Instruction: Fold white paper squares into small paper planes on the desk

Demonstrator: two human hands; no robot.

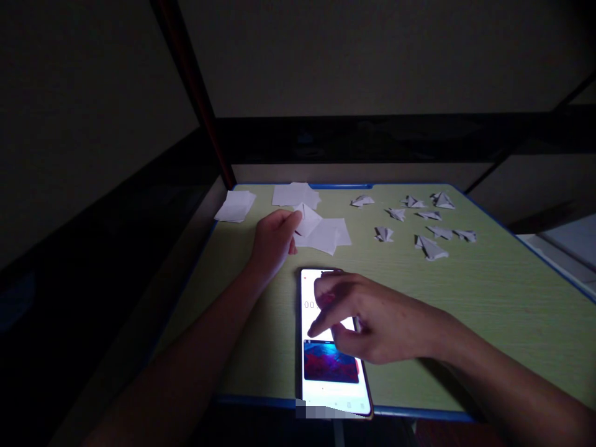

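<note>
My left hand (pixel 275 241) pinches a small folded white paper (pixel 308 221) between thumb and fingers, raised over loose white sheets (pixel 321 239). Below it, a lit smartphone (pixel 330 366) lies on the table near the front edge. Its screen shows part of a digit display and a dark red and blue picture. Over the phone is my right hand (pixel 356 316), holding nothing. Its index finger points down at the screen while other fingers are bent. Whether the fingertip touches the glass I cannot tell.
Several folded paper pieces (pixel 431 246) are spread on the right of the green table (pixel 488 310). A paper stack (pixel 236 205) lies at the far left, with more sheets (pixel 294 194) at the back. Walls stand behind and to the left.
</note>
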